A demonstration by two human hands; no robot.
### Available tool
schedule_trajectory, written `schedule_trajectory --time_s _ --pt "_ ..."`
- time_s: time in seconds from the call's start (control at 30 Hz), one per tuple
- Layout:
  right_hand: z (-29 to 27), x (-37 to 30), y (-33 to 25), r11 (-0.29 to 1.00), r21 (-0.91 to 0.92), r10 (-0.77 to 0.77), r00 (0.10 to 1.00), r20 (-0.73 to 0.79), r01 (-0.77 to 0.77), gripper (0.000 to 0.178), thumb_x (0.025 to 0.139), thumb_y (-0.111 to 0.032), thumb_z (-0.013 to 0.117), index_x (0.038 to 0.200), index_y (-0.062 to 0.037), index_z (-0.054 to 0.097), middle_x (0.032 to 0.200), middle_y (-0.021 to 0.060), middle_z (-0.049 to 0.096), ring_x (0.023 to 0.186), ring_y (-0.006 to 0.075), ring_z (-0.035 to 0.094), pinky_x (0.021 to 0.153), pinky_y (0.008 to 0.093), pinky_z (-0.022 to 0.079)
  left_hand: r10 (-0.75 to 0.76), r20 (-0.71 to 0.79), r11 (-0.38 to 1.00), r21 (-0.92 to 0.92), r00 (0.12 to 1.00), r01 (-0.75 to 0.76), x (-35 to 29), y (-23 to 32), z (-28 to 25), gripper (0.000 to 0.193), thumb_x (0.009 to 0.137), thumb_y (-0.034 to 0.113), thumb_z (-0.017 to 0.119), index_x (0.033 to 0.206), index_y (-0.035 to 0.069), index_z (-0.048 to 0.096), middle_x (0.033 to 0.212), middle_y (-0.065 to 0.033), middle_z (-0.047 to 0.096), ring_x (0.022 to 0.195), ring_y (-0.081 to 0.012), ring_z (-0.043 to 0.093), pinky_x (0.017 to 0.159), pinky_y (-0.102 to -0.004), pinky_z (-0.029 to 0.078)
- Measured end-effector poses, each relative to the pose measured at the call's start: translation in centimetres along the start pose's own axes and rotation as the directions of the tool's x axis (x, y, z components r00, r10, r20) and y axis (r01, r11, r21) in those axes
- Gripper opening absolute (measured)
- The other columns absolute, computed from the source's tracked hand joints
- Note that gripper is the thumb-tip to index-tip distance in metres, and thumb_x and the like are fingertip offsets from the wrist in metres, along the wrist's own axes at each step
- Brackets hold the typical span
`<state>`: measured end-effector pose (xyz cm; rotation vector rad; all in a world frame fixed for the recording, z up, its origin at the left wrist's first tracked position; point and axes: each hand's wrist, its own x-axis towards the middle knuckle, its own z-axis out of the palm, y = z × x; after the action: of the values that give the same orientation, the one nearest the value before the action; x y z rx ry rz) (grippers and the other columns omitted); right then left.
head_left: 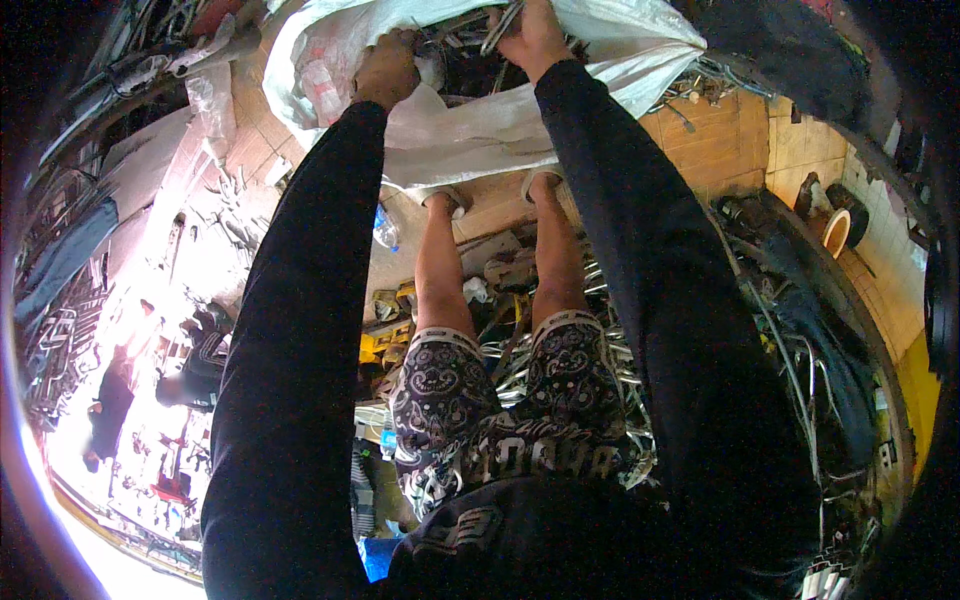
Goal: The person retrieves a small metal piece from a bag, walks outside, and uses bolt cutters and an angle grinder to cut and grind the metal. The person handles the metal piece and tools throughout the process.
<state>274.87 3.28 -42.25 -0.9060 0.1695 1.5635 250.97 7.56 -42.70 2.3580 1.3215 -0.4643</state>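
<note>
A large white woven sack (470,145) lies spread at the top of the view, its mouth wide. Inside it is a heap of dark and grey scrap pieces (455,55). My left hand (388,70) is closed at the sack's left inner side, over the edge of the heap; what its fingers hold is hidden. My right hand (538,42) reaches over the heap's right side and grips a thin, bent grey metal piece (500,28). A crumpled clear plastic piece (322,85) shows at the sack's left side.
My feet stand on tan floor tiles (700,140) just below the sack. Metal tubes and yellow pieces (385,345) lie around my legs. At right are a tan round container (838,232) and dark cloth-like material (820,350). People (195,365) are at the bright left side.
</note>
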Motion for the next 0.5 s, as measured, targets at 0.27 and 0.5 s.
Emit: schedule_trajectory --time_s 0.27,0.5 --pt "-0.9 2.0 0.2 0.960 0.264 -0.109 0.993 0.047 0.093 0.029 0.106 -0.031 0.052 0.087 -0.0090 0.055 0.070 0.0071 0.053 0.062 0.0257 0.055 0.056 0.0456 0.051 -0.100 0.273 0.995 0.047 0.957 0.091 -1.3 0.6 2.4 0.075 0.087 0.041 0.065 0.156 0.023 0.043 0.157 -0.0186 0.047 0.144 -0.0423 0.043 0.115 -0.0676 0.033" --pt "0.0 -0.7 0.4 0.933 0.347 -0.115 0.992 0.047 0.092 0.025 0.107 -0.028 0.050 0.089 -0.0106 0.048 0.083 0.0093 0.048 0.070 0.0271 0.050 0.066 0.0456 0.047 0.005 0.391 0.999 -0.032 0.920 0.009 -0.8 -1.9 0.3 0.057 0.094 0.036 0.056 0.150 0.027 0.054 0.149 -0.0128 0.056 0.140 -0.0380 0.049 0.113 -0.0690 0.033"
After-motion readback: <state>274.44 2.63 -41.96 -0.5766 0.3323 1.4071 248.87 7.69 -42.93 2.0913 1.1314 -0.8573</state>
